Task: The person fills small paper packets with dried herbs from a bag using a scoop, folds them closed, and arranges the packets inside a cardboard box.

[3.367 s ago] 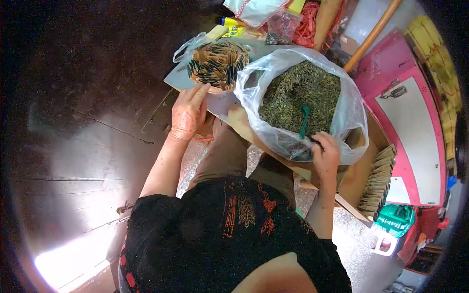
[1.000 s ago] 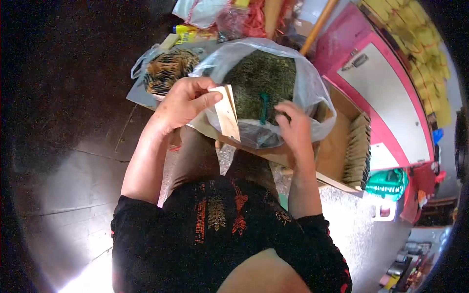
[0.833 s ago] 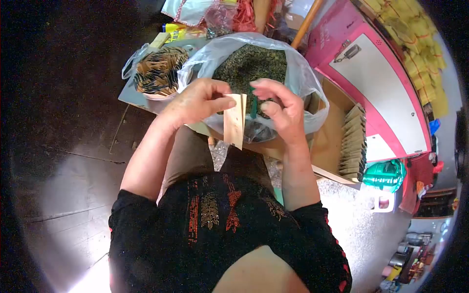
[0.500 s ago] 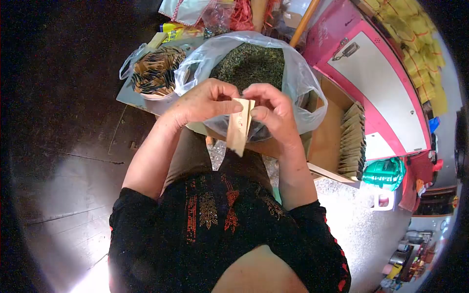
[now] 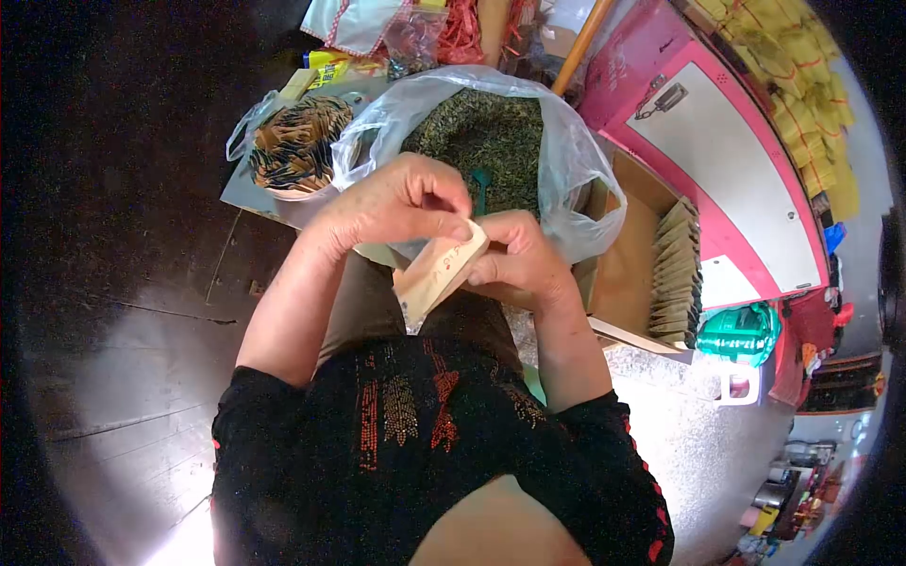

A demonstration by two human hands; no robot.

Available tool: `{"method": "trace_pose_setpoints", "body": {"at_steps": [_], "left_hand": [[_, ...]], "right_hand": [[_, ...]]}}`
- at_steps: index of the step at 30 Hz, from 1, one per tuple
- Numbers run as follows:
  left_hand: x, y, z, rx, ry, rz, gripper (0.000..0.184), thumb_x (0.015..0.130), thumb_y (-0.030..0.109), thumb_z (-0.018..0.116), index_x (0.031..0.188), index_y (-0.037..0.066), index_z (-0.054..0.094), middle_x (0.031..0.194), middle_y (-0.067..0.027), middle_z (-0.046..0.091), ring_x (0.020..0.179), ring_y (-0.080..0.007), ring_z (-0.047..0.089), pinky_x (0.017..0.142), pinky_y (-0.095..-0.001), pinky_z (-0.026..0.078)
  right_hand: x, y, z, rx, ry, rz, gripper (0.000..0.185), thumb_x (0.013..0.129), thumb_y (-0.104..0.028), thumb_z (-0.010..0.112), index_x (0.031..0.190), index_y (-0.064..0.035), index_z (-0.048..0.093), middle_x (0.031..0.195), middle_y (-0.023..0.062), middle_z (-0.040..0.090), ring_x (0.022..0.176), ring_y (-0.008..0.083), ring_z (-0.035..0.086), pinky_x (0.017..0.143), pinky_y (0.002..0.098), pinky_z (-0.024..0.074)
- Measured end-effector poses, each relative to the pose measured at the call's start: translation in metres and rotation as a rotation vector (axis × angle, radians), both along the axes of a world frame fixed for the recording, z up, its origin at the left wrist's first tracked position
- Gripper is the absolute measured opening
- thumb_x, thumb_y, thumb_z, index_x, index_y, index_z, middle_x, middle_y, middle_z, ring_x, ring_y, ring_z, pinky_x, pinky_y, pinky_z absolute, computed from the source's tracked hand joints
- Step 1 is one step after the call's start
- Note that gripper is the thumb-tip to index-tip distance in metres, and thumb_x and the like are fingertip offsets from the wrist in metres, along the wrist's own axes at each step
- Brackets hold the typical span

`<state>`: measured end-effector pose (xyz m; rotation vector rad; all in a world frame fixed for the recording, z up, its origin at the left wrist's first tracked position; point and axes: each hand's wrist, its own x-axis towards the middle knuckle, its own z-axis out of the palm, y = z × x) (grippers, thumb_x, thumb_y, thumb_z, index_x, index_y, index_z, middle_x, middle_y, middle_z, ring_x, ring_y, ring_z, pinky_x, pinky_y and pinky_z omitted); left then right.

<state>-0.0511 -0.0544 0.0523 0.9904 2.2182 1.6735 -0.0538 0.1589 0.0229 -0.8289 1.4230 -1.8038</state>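
Observation:
A small tan paper packet (image 5: pixel 437 271) with red marks on its face is tilted between my hands, over my lap. My left hand (image 5: pixel 401 203) pinches its upper corner between thumb and fingers. Gripping the right edge near the top is my right hand (image 5: pixel 525 253), its fingers closed. Just beyond the hands, a clear plastic bag (image 5: pixel 578 198) lies open, full of dark green dried leaves (image 5: pixel 444 127). The handle of a green scoop (image 5: pixel 482 177) sticks up from the leaves. What is inside the packet cannot be seen.
To the left stands a tub (image 5: pixel 297 193) crammed with paper packets (image 5: pixel 294 141). On the right a cardboard box (image 5: pixel 628 250) holds a row of upright packets (image 5: pixel 675 274). A pink and white cabinet (image 5: pixel 727 123) and a wooden pole (image 5: pixel 582 45) border the far right.
The packet has swung toward the lower left and turned its broad face more to view. My right hand has come lower, and the green scoop handle now shows behind the hands.

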Motion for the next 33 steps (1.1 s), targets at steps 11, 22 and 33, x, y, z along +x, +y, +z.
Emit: {"method": "trace_pose_setpoints", "body": {"at_steps": [11,22,33], "left_hand": [[-0.008,0.004,-0.013,-0.101,-0.043,0.181,0.064,0.067,0.006,0.078,0.126,0.009,0.053,0.118,-0.0034,0.055,0.105,-0.0138,0.053,0.083,-0.0316,0.048],[-0.027,0.008,-0.035,0.041,-0.049,0.302,0.057,0.071,-0.001,0.075,0.124,0.003,0.054,0.109,-0.0014,0.059,0.097,-0.0106,0.056,0.082,-0.027,0.05],[-0.04,0.0,-0.062,0.152,-0.046,0.355,0.051,0.072,0.001,0.074,0.119,0.004,0.057,0.1,-0.0005,0.062,0.092,-0.0094,0.056,0.082,-0.0266,0.047]], "right_hand": [[-0.016,-0.004,0.019,0.283,1.051,-0.544,0.016,0.072,-0.003,0.067,0.088,-0.0031,0.068,0.075,0.0055,0.063,0.067,0.0128,0.059,0.062,0.0265,0.0452],[-0.051,-0.005,0.031,0.493,0.971,-0.326,0.022,0.071,-0.009,0.066,0.092,-0.0024,0.067,0.08,0.0091,0.064,0.074,0.0174,0.062,0.068,0.0286,0.0469],[-0.06,0.001,0.032,0.315,0.541,-0.35,0.034,0.072,-0.005,0.064,0.105,-0.0001,0.064,0.1,0.0056,0.067,0.084,0.0097,0.058,0.076,0.0252,0.047]]}}
